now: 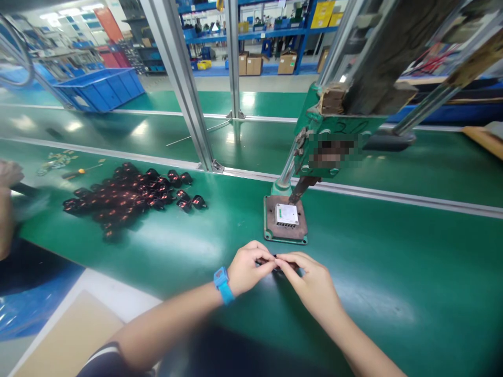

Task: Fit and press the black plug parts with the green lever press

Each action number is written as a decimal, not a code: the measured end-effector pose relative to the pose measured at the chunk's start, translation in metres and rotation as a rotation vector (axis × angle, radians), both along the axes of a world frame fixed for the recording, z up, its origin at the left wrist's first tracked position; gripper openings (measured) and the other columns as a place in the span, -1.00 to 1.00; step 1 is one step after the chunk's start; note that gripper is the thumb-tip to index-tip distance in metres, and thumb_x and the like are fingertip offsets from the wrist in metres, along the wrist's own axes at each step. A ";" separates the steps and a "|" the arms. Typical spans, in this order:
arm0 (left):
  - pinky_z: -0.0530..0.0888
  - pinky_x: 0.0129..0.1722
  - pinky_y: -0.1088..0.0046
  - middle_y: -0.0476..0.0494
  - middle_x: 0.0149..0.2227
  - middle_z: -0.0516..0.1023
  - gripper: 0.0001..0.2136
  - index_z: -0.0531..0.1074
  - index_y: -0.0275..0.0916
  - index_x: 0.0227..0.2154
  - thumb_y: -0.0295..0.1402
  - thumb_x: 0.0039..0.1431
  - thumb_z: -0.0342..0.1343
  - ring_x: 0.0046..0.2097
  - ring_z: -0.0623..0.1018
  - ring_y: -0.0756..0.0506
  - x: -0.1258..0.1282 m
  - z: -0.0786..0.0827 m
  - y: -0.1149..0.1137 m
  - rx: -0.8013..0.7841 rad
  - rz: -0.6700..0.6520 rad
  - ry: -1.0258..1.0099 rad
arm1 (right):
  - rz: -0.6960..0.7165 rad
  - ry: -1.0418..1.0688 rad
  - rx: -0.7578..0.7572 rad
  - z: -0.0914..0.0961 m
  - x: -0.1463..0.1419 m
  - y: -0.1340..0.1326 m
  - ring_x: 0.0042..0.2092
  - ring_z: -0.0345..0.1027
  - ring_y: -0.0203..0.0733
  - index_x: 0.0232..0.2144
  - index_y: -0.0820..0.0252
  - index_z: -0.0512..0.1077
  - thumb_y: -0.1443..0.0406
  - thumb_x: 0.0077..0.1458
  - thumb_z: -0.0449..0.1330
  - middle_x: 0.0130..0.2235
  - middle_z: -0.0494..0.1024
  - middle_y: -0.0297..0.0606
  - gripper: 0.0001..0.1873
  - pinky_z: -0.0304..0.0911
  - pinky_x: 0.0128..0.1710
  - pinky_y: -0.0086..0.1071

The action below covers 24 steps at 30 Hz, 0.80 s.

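Note:
My left hand (249, 269), with a blue wristwatch (222, 284), and my right hand (310, 280) meet over the green belt. Their fingertips pinch a small dark part (277, 264), mostly hidden by my fingers. Just beyond my hands stands a hand press with a green frame (326, 152). Its brown metal base plate (285, 233) carries a white square component (286, 214) under the press's dark ram (302, 189). To the left lies a pile of several black parts with red marks (129, 201), apart from both hands.
A co-worker's hand (8, 174) is at the far left. A yellow-handled screwdriver (76, 173) and small scraps (55, 162) lie near the pile. Aluminium posts (208, 141) and a rail (353, 188) divide the belts. A blue crate (98, 89) and shelves stand behind.

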<state>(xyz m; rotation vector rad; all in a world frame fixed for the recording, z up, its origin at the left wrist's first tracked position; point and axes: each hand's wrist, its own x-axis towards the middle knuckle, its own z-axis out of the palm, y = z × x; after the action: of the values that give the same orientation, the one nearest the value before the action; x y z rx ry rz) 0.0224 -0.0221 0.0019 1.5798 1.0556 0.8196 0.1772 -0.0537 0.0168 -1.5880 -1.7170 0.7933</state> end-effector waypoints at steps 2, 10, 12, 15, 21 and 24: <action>0.40 -0.39 0.53 -0.10 -0.42 0.38 -0.90 0.46 -0.31 -0.50 -0.38 -0.02 0.10 -0.38 0.42 0.03 0.001 -0.001 0.000 -0.029 0.014 -0.022 | -0.021 0.000 -0.004 -0.001 -0.001 -0.001 -0.30 0.33 -0.35 -0.39 0.12 0.44 0.23 0.04 0.08 -0.34 0.46 -0.36 -0.84 0.24 -0.32 -0.51; 0.40 -0.33 0.48 -0.07 -0.45 0.41 -0.84 0.33 -0.33 -0.48 -0.34 -0.07 0.15 -0.39 0.44 0.03 0.000 -0.007 0.005 -0.340 -0.044 -0.240 | -0.003 0.027 -0.022 -0.004 0.004 -0.003 -0.29 0.30 -0.34 -0.43 0.16 0.39 0.21 0.08 0.03 -0.36 0.43 -0.34 -0.80 0.19 -0.27 -0.48; 0.39 -0.34 0.49 -0.05 -0.50 0.42 -0.81 0.31 -0.35 -0.48 -0.32 -0.08 0.16 -0.42 0.44 0.04 -0.001 -0.005 0.007 -0.462 -0.039 -0.303 | -0.016 0.077 -0.059 -0.005 0.005 -0.004 -0.30 0.29 -0.34 -0.42 0.18 0.37 0.19 0.08 0.03 -0.36 0.42 -0.33 -0.79 0.19 -0.28 -0.48; 0.42 -0.37 0.48 -0.05 -0.53 0.44 -0.82 0.28 -0.35 -0.48 -0.35 -0.07 0.13 -0.47 0.46 0.05 -0.003 -0.004 0.010 -0.571 0.012 -0.268 | -0.031 0.133 -0.102 -0.008 0.006 -0.004 -0.31 0.29 -0.33 -0.41 0.21 0.35 0.18 0.07 0.03 -0.36 0.41 -0.30 -0.78 0.19 -0.30 -0.48; 0.36 -0.65 0.54 0.02 -0.63 0.37 -0.96 0.23 -0.29 -0.48 -0.43 0.00 -0.03 -0.63 0.41 0.03 -0.019 0.002 0.015 -0.451 0.046 0.205 | -0.027 0.148 -0.140 -0.015 0.010 -0.006 -0.31 0.30 -0.32 -0.39 0.23 0.33 0.17 0.06 0.03 -0.36 0.42 -0.29 -0.77 0.20 -0.29 -0.47; 0.47 -0.39 0.39 -0.18 -0.31 0.46 -0.87 0.30 -0.29 -0.35 -0.44 -0.03 0.01 -0.34 0.50 -0.05 -0.025 0.011 0.019 0.014 0.002 0.282 | -0.005 0.122 -0.082 -0.013 0.011 -0.005 -0.29 0.29 -0.32 -0.38 0.22 0.33 0.20 0.07 0.03 -0.35 0.41 -0.29 -0.81 0.20 -0.28 -0.46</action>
<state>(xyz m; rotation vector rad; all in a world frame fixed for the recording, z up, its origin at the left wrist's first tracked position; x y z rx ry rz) -0.0023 -0.0030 0.0129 1.7416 1.2525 0.6173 0.1886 -0.0587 0.0039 -1.5630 -1.6117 0.9497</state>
